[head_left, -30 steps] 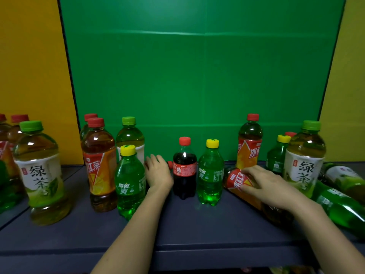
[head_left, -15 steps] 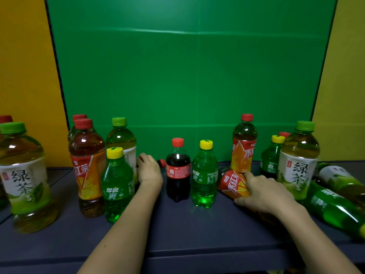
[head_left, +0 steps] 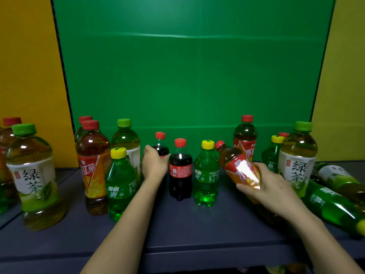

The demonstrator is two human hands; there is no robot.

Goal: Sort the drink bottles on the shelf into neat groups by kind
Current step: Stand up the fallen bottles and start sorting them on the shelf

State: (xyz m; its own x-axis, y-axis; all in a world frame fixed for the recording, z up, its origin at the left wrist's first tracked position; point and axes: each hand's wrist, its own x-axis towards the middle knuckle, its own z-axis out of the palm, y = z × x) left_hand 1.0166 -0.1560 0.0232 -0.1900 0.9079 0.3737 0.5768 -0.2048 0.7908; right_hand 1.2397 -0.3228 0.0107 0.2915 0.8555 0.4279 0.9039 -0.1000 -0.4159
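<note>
My right hand (head_left: pixel 264 186) grips an iced-tea bottle (head_left: pixel 237 165) with a red and orange label, lifted off the shelf and tilted with its red cap up and to the left. My left hand (head_left: pixel 154 165) grips a small cola bottle (head_left: pixel 161 144) standing upright behind a second cola bottle (head_left: pixel 180 171). A green soda bottle with a yellow cap (head_left: pixel 206 175) stands right of the colas. Another such soda (head_left: pixel 120 184) and an iced tea (head_left: pixel 94 167) stand at the left. Another iced tea (head_left: pixel 245 139) stands at the back right.
Large green-tea bottles stand at the far left (head_left: pixel 33 175), behind the left group (head_left: pixel 126 139) and at the right (head_left: pixel 298 155). Two bottles lie on their sides at the far right (head_left: pixel 335 206). The dark shelf (head_left: pixel 187 230) has a green back wall and yellow side walls.
My right hand has lifted the lying iced-tea bottle and tilted it upward. My left hand has raised the lying cola bottle to upright behind the other cola.
</note>
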